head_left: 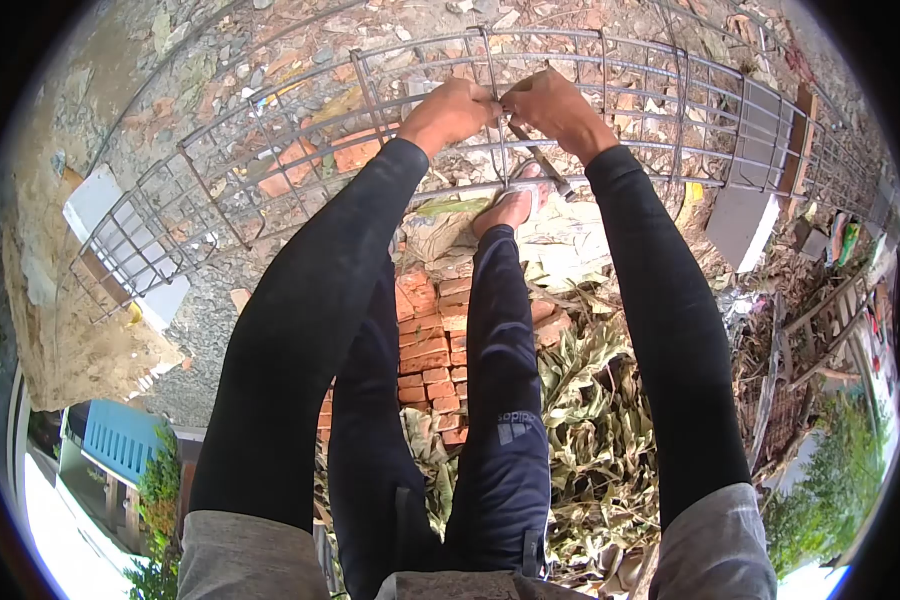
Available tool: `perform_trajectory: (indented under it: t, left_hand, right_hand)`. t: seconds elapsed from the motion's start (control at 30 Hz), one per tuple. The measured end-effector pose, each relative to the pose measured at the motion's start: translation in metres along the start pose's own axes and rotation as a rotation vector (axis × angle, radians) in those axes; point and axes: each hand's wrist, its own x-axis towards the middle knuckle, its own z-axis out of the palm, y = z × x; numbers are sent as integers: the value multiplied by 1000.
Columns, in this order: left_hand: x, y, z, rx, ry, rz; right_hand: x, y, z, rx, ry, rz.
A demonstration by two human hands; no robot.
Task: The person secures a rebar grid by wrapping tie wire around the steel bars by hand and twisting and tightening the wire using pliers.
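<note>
A long cage of steel bars [390, 103] with crosswise ties runs across the upper part of the head view. Both hands meet at its middle, by one of the cross ties. My left hand [454, 112] is closed at the bars, its fingertips pinched beside the tie. Close against it, my right hand [552, 105] is also closed, with a dark tool [542, 155] reaching down from under its fingers. Whatever small piece lies between the fingertips is too small to make out. My foot in a sandal [515, 205] stands just below the cage.
Grey-white blocks stand under the cage at left [135, 250] and right [745, 180]. Red bricks [430, 350] lie between my legs, and dry leaves [600, 420] spread to the right. Rubble covers the ground beyond the cage. Branches [835, 320] lie at far right.
</note>
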Motion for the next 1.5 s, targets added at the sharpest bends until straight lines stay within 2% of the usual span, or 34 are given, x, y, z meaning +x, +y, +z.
perform_trajectory:
  t: [0.03,0.07,0.17,0.2,0.33,0.43,0.53,0.63,0.7,0.73,0.8,0.9,1.0,1.13,1.23,1.3,1.33,1.43,1.5]
  left_hand:
    - [0,0,0,8,-6,-3]
    - [0,0,0,14,-12,-7]
    - [-3,1,3,-5,43,-8]
    - [-6,3,4,-17,72,-9]
    - [-8,3,5,-58,63,-20]
    - [-6,0,4,-89,54,-21]
    - [-4,2,-3,-26,-22,-29]
    - [1,-4,-4,14,-15,44]
    - [1,-5,-1,-70,36,117]
    - [4,-2,-4,42,7,96]
    - [0,1,-6,40,33,28]
    - [-3,4,-4,36,58,0]
    - [1,2,-1,25,71,5]
    - [3,3,10,95,149,9]
    - [2,6,5,59,97,-42]
    - [9,1,2,75,33,-65]
    - [13,-1,0,86,1,-74]
    - [16,-1,-5,191,-6,-36]
    - [19,-5,-4,183,9,-38]
  right_hand:
    - [-14,-13,5,295,61,246]
    - [-23,-11,26,447,231,309]
    - [-48,-15,51,1019,297,468]
    - [-52,-18,63,1226,367,462]
    - [-54,-16,72,1441,237,569]
    - [-46,-8,57,1231,91,615]
    - [-44,-14,32,758,105,561]
    - [-32,-19,30,-30,223,334]
    - [-29,-23,21,-23,126,354]
    - [-29,-27,17,-54,107,324]
    - [-25,-28,7,-127,20,297]
    - [-25,-22,8,-205,37,232]
    - [-56,-38,16,-373,257,156]
    - [-82,-69,29,-247,441,279]
    - [-82,-82,68,288,504,371]
    - [-77,-81,106,255,495,332]
    - [-78,-80,113,81,358,342]
    - [-64,-70,133,1,349,370]
    - [-54,-67,147,55,385,359]
